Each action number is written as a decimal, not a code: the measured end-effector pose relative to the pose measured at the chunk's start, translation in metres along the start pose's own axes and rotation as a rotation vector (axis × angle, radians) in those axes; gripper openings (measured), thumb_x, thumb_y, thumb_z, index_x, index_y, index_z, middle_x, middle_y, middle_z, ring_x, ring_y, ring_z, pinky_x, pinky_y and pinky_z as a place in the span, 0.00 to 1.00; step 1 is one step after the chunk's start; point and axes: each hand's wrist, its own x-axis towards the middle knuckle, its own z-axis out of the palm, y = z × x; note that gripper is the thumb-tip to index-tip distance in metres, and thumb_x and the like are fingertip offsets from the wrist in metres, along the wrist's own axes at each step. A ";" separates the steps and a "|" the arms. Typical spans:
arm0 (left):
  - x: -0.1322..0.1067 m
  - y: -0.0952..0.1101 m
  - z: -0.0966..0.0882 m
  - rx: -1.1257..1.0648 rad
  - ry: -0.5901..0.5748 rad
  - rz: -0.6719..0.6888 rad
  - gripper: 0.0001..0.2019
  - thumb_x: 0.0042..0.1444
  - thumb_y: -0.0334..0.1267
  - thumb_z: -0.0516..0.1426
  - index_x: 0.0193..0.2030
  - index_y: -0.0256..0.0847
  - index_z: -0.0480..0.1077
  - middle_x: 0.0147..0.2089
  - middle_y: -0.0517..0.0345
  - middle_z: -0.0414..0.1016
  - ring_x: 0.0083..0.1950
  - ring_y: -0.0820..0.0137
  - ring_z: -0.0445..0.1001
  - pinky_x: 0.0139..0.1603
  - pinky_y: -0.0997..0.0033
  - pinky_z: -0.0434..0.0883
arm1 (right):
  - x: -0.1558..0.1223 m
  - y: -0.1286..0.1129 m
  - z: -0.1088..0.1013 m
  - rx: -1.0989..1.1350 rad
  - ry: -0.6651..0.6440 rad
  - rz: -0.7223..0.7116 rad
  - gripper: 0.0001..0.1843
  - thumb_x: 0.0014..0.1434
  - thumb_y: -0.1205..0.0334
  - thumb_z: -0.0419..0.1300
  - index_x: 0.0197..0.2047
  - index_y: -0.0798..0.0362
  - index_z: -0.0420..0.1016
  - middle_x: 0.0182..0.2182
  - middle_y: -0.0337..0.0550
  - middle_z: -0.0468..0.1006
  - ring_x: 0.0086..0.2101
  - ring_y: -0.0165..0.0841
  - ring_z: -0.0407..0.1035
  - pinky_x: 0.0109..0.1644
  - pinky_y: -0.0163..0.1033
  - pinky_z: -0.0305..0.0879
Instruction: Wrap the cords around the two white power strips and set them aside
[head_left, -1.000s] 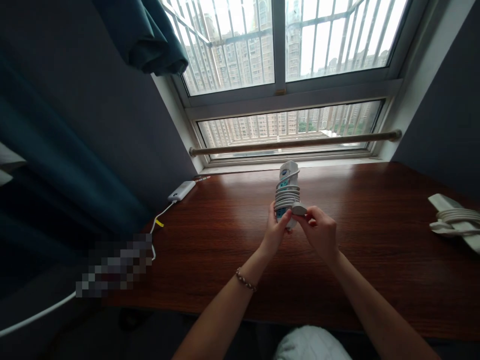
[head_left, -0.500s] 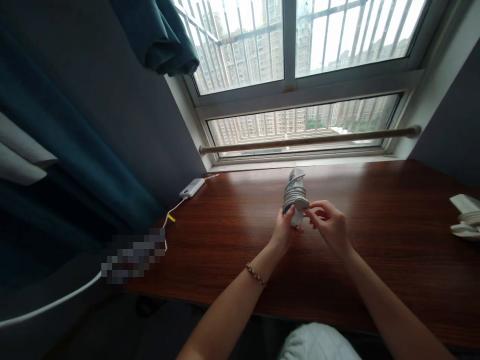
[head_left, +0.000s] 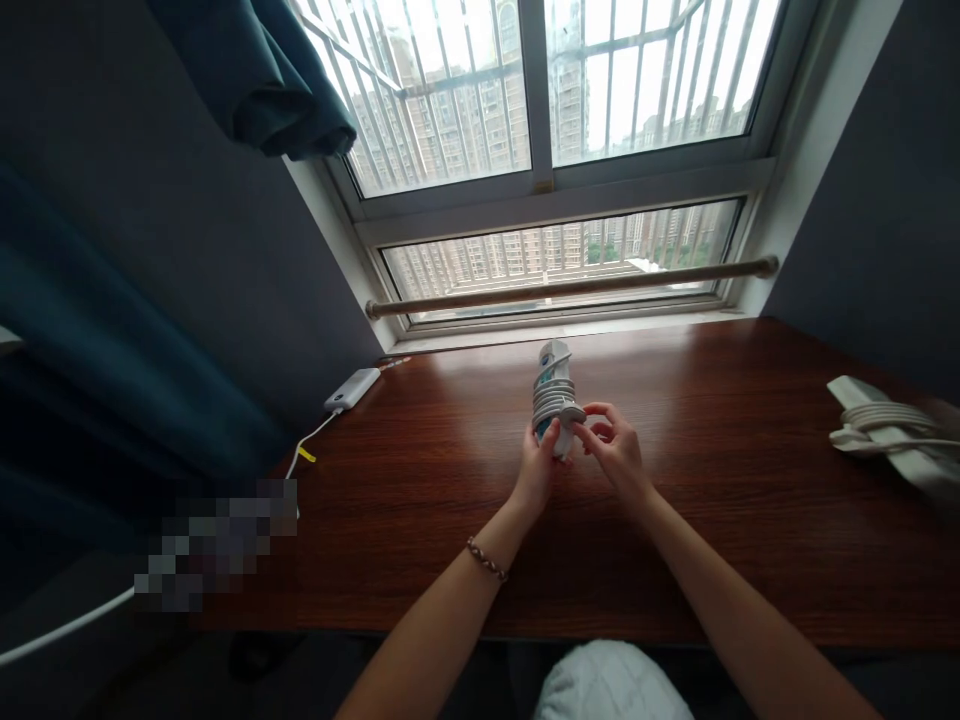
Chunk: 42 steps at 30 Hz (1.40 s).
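Observation:
A white power strip [head_left: 553, 375] with its white cable wound round it stands tilted over the dark wooden table [head_left: 450, 520]. My left hand [head_left: 535, 468] grips its lower end from the left, thumb up against it. To the right, my right hand [head_left: 616, 452] pinches the plug [head_left: 574, 414] at the cable's end, against the coils. A bead bracelet sits on my left wrist.
A second white power strip [head_left: 892, 440] wrapped in its cable lies at the table's right edge. A white power bank [head_left: 351, 389] with a cable lies at the back left. A wooden rail [head_left: 570, 287] runs below the window. Dark curtains [head_left: 247, 75] hang at the left.
Both hands stay on the wrapped power strip, the right one still at the plug. The view has swung about, so the second strip at the right shows more fully.

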 end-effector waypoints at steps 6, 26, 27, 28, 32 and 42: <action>-0.010 0.000 -0.001 0.198 0.092 0.203 0.25 0.47 0.46 0.57 0.51 0.42 0.57 0.42 0.53 0.69 0.35 0.72 0.70 0.27 0.77 0.65 | 0.000 0.013 0.007 0.421 -0.084 0.147 0.23 0.46 0.54 0.62 0.44 0.51 0.64 0.40 0.42 0.71 0.33 0.29 0.68 0.36 0.35 0.66; -0.013 -0.004 0.002 0.356 0.013 0.281 0.31 0.43 0.39 0.61 0.54 0.42 0.54 0.51 0.51 0.66 0.50 0.66 0.67 0.50 0.66 0.63 | -0.002 0.017 0.006 0.704 -0.364 0.222 0.21 0.46 0.52 0.60 0.43 0.50 0.68 0.40 0.45 0.74 0.37 0.36 0.69 0.33 0.38 0.65; -0.013 -0.004 0.001 0.360 0.015 0.287 0.31 0.43 0.39 0.61 0.54 0.42 0.54 0.51 0.51 0.66 0.50 0.66 0.67 0.50 0.66 0.63 | -0.002 0.017 0.006 0.709 -0.365 0.214 0.21 0.46 0.52 0.60 0.43 0.50 0.68 0.40 0.44 0.74 0.37 0.36 0.69 0.34 0.38 0.65; -0.012 -0.004 0.001 0.360 0.016 0.286 0.32 0.43 0.39 0.61 0.54 0.42 0.54 0.51 0.51 0.66 0.50 0.66 0.67 0.50 0.66 0.63 | -0.002 0.017 0.007 0.715 -0.365 0.207 0.20 0.46 0.52 0.60 0.43 0.50 0.68 0.40 0.44 0.74 0.37 0.36 0.69 0.34 0.38 0.65; -0.010 -0.005 -0.001 0.341 0.004 0.271 0.31 0.44 0.39 0.61 0.55 0.42 0.53 0.50 0.51 0.67 0.49 0.67 0.68 0.50 0.66 0.63 | -0.003 0.017 0.009 0.726 -0.348 0.215 0.21 0.47 0.53 0.60 0.44 0.50 0.68 0.41 0.45 0.74 0.38 0.36 0.69 0.36 0.39 0.65; -0.010 -0.004 -0.002 0.374 0.007 0.270 0.28 0.43 0.40 0.61 0.52 0.42 0.57 0.47 0.52 0.69 0.50 0.64 0.67 0.52 0.62 0.62 | -0.005 0.009 0.010 0.756 -0.314 0.233 0.20 0.46 0.55 0.60 0.44 0.52 0.69 0.40 0.45 0.74 0.41 0.37 0.68 0.43 0.42 0.65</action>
